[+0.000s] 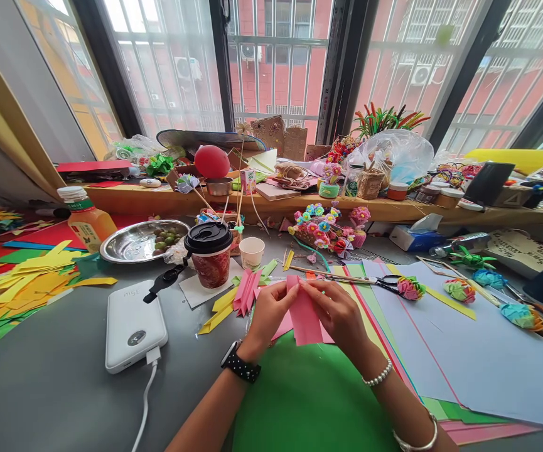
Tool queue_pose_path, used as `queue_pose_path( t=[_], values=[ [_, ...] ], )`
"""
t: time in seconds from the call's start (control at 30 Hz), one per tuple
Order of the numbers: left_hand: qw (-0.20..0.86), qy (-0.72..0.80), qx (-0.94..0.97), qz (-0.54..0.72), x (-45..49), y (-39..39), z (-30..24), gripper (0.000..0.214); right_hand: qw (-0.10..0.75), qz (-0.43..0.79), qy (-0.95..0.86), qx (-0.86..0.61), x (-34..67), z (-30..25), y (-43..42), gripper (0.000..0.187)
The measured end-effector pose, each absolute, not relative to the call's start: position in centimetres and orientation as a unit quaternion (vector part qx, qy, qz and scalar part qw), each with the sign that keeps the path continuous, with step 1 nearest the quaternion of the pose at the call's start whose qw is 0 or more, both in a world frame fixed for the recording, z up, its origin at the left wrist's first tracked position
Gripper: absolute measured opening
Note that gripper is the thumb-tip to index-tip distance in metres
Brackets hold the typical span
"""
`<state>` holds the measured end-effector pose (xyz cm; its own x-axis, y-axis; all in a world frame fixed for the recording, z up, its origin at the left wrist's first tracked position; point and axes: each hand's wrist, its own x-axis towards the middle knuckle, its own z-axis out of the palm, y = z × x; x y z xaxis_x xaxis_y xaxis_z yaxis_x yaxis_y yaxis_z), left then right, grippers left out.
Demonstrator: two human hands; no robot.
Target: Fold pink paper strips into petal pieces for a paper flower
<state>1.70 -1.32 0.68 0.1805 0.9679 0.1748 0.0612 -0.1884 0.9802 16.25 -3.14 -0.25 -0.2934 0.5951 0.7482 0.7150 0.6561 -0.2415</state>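
A strip of pink paper [307, 321] hangs between my hands, its top edge pinched by the fingertips of both. My left hand [271, 309], with a dotted watch band at the wrist, grips the strip's left upper edge. On the other side my right hand [339, 312] holds the upper right edge with thumb and fingers. More pink paper shows partly behind the strip, below my hands. Just left of my left hand lie folded pink paper pieces [247, 291] and folded yellow strips [218, 310]. Under my forearms spreads a green surface [313, 395].
A lidded paper cup [209, 260] and a white power bank [135, 326] with its cable stand at left. Scissors [384, 285] lie across paper sheets [459, 339] at right, near folded paper flowers [459, 290]. A metal plate [125, 246] holds small green fruits.
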Motion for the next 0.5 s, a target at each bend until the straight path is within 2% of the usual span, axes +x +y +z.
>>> queue_pose_path(
  t=[0.17, 0.3, 0.5],
  values=[
    [0.453, 0.408, 0.653, 0.449, 1.7, -1.3, 1.0, 0.03, 0.492, 0.13, -0.729, -0.457, 16.6, 0.6, -2.8, 0.021],
    [0.421, 0.407, 0.703, 0.404, 2.0, -1.5, 1.0, 0.033, 0.508, 0.274, -0.659, -0.482, 16.9, 0.8, -2.6, 0.024],
    [0.424, 0.397, 0.726, 0.368, 2.0, -1.5, 0.4, 0.033, 0.492, 0.35, -0.632, -0.486, 17.1, 1.0, -2.6, 0.025]
  ],
)
